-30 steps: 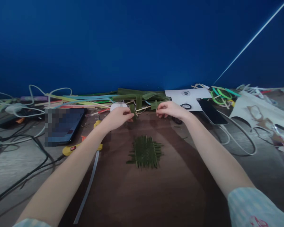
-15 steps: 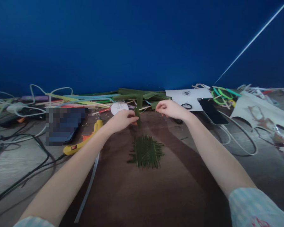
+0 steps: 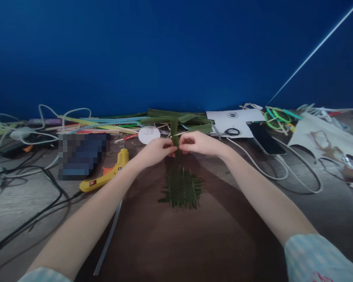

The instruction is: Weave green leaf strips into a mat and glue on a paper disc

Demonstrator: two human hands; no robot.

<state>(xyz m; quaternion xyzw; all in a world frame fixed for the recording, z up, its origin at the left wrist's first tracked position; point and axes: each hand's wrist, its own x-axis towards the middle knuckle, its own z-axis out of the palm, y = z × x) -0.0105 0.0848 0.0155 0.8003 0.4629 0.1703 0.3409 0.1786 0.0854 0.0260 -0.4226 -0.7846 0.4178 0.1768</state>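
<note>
My left hand (image 3: 156, 150) and my right hand (image 3: 197, 143) meet just beyond a small mat woven of green leaf strips (image 3: 181, 188) that lies flat on a brown sheet (image 3: 176, 239). Both hands pinch the near end of one green leaf strip (image 3: 174, 132), which stands up and runs away from me toward a pile of green leaves (image 3: 176, 116). The fingertips of the two hands almost touch.
A yellow glue gun (image 3: 106, 177) lies left of the brown sheet beside a blurred dark device (image 3: 80, 156). Tangled cables (image 3: 26, 188) cover the left. Scissors (image 3: 228, 132), a dark phone (image 3: 263, 137), white paper (image 3: 238, 117), white cords and coloured strips lie at the back and right.
My right hand has moved left from the leaf pile to join my left hand on the strip. The strip has been drawn nearer and now stands more upright.
</note>
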